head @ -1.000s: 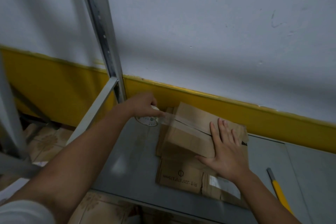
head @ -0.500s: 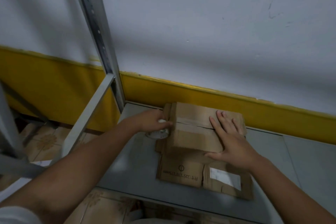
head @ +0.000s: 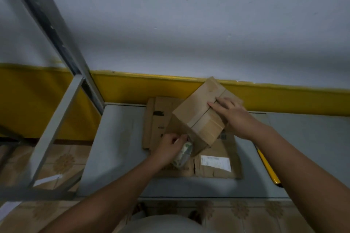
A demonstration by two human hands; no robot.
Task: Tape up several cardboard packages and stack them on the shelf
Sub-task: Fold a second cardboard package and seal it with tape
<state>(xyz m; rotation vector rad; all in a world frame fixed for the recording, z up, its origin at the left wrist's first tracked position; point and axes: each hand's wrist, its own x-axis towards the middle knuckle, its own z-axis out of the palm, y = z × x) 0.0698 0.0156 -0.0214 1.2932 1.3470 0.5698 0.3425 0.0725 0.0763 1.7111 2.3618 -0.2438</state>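
Your left hand (head: 169,147) grips the clear tape roll (head: 183,154) against the near end of the small brown cardboard box (head: 197,119), just beyond your knuckles. Your right hand (head: 232,117) lies flat and open on the box top, fingertips at the flap seam. The box sits between your hands on flattened cardboard sheets (head: 216,166) on the grey table (head: 117,147). Its seam runs diagonally from your left hand away toward your right fingertips, so the tape likely travels along that line. Your left hand is nearer its starting end.
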